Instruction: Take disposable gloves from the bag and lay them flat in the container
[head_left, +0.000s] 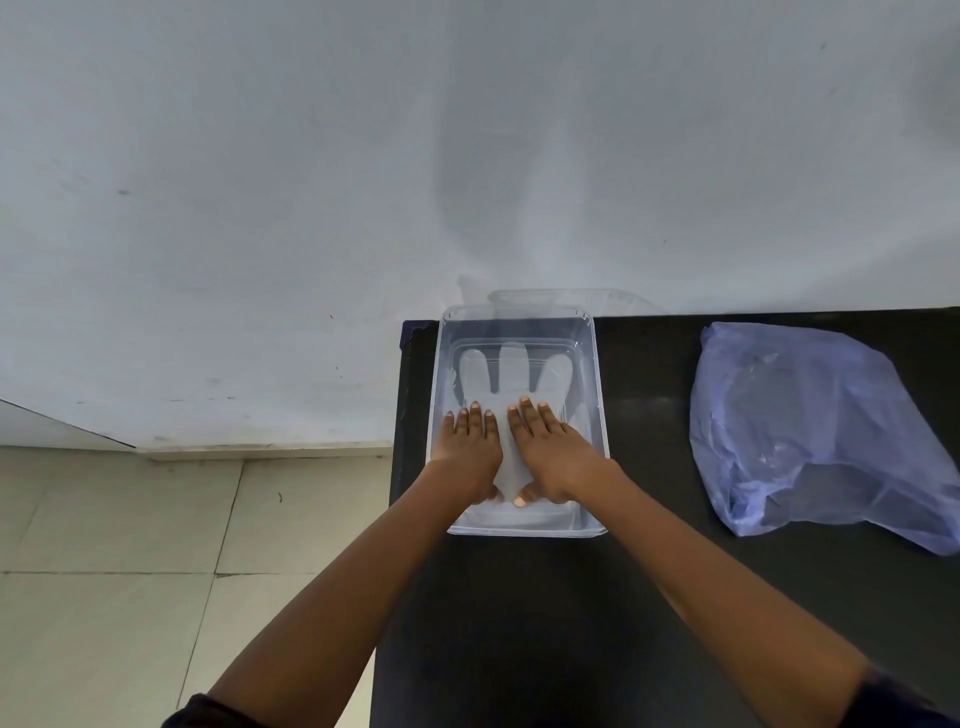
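A clear plastic container (597, 395) stands at the far left corner of the black table. A translucent white disposable glove (511, 371) lies flat on its floor, fingers pointing away from me. My left hand (470, 449) and my right hand (553, 449) rest side by side, palms down, on the glove's palm and cuff, fingers stretched and a little apart. Neither hand grips anything. The bluish plastic bag (826, 431) lies crumpled on the table to the right, apart from both hands.
The black table (649, 597) ends just left of the container, with tiled floor (130, 571) below. A white wall (363, 182) rises right behind the container. A clear lid (613, 301) leans between container and wall.
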